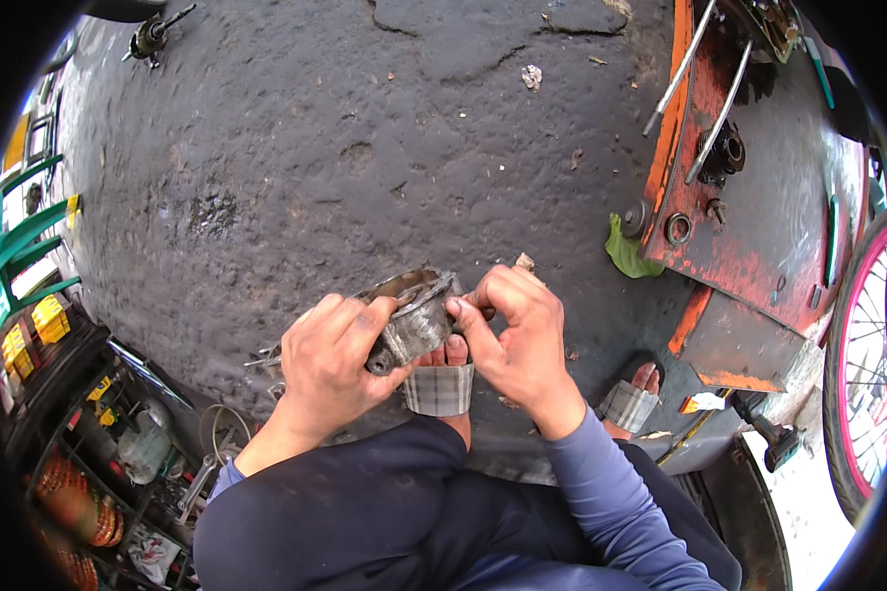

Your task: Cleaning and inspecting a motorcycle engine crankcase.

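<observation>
Above my knees is a grey, worn metal housing (419, 333), round-walled, with a hollow opening at its upper side and a small bored lug at its lower left. My left hand (327, 357) is closed around its left side, fingers over the top and thumb beneath. At the right rim of the housing, my right hand (518, 340) makes a pinch with thumb and forefinger. Whether a smaller piece sits inside that pinch is hidden. Thin metal ends (264, 361) stick out left of my left hand; what they belong to cannot be told.
An orange-red metal stand (734, 256) on the right bears rings, rods and greasy parts. Beyond it is a pink-rimmed wheel (862, 364). A rack (118, 492) of parts stands lower left, near green chair-like frames (30, 236). A shaft-like part (150, 37) lies far left on the dark floor.
</observation>
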`<state>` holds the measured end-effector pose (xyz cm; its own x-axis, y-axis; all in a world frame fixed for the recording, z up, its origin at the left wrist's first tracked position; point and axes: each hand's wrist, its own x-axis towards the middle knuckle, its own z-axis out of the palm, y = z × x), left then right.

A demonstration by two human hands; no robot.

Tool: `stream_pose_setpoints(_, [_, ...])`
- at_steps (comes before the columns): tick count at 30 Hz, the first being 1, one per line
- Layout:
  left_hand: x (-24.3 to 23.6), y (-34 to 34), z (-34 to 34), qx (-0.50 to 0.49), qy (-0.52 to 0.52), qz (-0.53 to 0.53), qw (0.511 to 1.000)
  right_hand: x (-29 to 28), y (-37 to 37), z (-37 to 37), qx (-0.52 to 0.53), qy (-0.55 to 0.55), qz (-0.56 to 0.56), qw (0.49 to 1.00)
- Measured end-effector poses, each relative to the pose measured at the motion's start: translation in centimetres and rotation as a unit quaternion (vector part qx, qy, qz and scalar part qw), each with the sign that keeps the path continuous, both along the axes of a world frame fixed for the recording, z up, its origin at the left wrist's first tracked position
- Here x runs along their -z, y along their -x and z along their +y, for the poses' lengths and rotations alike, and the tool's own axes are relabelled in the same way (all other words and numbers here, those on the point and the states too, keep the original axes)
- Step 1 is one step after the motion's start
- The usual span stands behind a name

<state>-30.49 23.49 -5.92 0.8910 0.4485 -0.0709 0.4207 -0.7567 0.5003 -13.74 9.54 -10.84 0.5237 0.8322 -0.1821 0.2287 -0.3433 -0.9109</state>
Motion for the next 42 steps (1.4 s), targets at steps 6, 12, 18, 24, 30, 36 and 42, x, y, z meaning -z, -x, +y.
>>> stream_pose_setpoints(6, [0.2,0.1,0.0,-0.007,0.017,0.0,1.0,-0.3,-0.3,0.0,-0.007,-0.002,-0.004,1.0])
stream_pose_setpoints(12, [0.1,0.1,0.2,0.0,0.022,0.006,1.0,-0.3,-0.5,0.0,-0.02,0.023,0.011,0.999])
stream_pose_setpoints(18, [0.1,0.2,0.0,-0.003,0.03,0.004,1.0,-0.4,-0.2,-0.2,-0.01,0.032,-0.005,0.999])
stream_pose_setpoints(24, [0.1,-0.1,0.2,-0.002,0.028,0.004,1.0,-0.7,0.0,-0.4,-0.016,0.011,0.01,1.0])
stream_pose_setpoints(30, [0.2,0.0,0.2,0.0,0.025,0.001,1.0,-1.2,-0.1,-0.3,-0.022,-0.006,-0.013,1.0])
stream_pose_setpoints(36, [0.2,0.0,0.2,-0.003,0.026,-0.006,1.0,-1.4,0.4,-0.8,-0.02,0.015,-0.013,1.0])
stream_pose_setpoints(42, [0.0,-0.2,0.0,-0.008,0.027,-0.01,1.0,-1.4,0.3,-0.9,-0.022,0.017,-0.027,0.999])
